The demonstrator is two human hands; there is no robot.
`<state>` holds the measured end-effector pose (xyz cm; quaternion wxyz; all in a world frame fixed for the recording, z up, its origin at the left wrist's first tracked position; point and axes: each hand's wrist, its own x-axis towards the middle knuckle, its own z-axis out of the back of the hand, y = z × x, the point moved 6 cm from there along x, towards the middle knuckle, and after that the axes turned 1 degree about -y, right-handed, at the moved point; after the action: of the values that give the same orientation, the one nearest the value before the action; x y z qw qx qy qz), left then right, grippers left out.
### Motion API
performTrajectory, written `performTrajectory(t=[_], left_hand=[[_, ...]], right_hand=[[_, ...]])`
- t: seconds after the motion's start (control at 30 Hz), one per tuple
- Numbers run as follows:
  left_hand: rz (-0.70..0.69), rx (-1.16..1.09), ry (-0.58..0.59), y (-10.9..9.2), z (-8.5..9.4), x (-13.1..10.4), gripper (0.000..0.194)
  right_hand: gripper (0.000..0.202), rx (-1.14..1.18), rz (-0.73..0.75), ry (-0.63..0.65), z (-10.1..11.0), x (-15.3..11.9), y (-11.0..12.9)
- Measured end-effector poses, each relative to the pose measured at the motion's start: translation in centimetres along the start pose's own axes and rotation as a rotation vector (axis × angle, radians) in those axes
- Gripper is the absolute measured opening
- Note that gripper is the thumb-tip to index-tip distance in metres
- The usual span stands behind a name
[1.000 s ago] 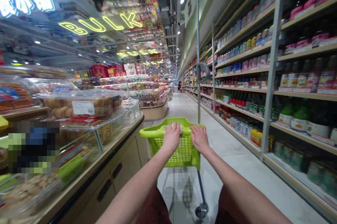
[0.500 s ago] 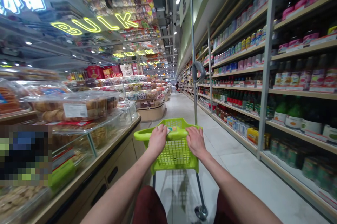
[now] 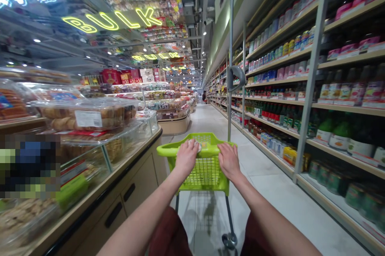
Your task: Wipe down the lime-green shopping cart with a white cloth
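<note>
A lime-green shopping cart (image 3: 207, 174) with a plastic mesh basket stands right in front of my knees. My left hand (image 3: 187, 156) is wrapped over its handlebar, left of the middle, with the fingers pointing forward. Toward the bar's right end, my right hand (image 3: 229, 160) grips the same handlebar. Between the hands the bar carries a small coloured label, partly covered by my left fingers. A metal pole (image 3: 231, 47) with a grey loop handle (image 3: 236, 78) rises from the cart's right side. One caster wheel (image 3: 229, 240) shows below on the right.
Along the left runs a bulk-food counter (image 3: 144, 168) with clear boxes of baked goods (image 3: 93, 115) on top. Tall shelves (image 3: 314, 67) of bottles and cans line the right. A tiled aisle floor (image 3: 203, 117) stretches ahead, with a distant person (image 3: 204, 96).
The cart and both hands sit slightly farther right and a little higher in view. The surroundings have shifted slightly too. Both hands keep hold of the handlebar.
</note>
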<state>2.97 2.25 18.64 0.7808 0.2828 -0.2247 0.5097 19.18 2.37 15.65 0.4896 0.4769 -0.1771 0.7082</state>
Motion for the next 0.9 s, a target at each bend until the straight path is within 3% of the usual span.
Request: performTrajectory(t=[0.07,0.13,0.2,0.37,0.43,0.53,0.63,0.7,0.77,0.9], left_hand=[[0.077,0.032,0.008,2.4,0.2,-0.6,0.036],[0.111,0.049,0.009,2.9,0.3,-0.8,0.036],[0.106,0.037,0.0,1.5,0.1,-0.5,0.034],[-0.013,-0.031,-0.042,-4.8,0.0,1.3,0.032],[-0.057,-0.023,-0.039,-5.5,0.1,1.4,0.032],[-0.052,0.002,-0.02,-3.0,0.1,0.5,0.034],[0.067,0.019,0.004,1.5,0.0,-0.8,0.036],[0.124,0.021,0.014,3.2,0.0,-1.3,0.037],[0.132,0.012,0.011,2.9,-0.1,-1.2,0.037],[0.074,-0.029,-0.027,-1.3,-0.1,-0.2,0.035]], right_hand=[[0.035,0.015,-0.008,-0.014,0.1,0.0,0.0],[0.034,0.021,-0.018,-0.029,0.1,-0.1,0.0],[0.033,0.017,-0.021,-0.035,0.1,-0.1,0.0],[0.034,-0.005,0.004,-0.014,0.3,-0.2,-0.2],[0.034,-0.006,0.011,-0.011,0.5,-0.2,-0.4],[0.034,0.0,0.011,0.002,0.6,-0.3,-0.6],[0.034,0.011,-0.001,0.006,0.4,-0.3,-0.8],[0.034,0.015,-0.017,0.0,0.3,-0.3,-0.9],[0.034,0.016,-0.03,-0.006,0.1,-0.3,-0.9],[0.034,0.011,-0.019,0.0,0.0,-0.2,-0.8]])
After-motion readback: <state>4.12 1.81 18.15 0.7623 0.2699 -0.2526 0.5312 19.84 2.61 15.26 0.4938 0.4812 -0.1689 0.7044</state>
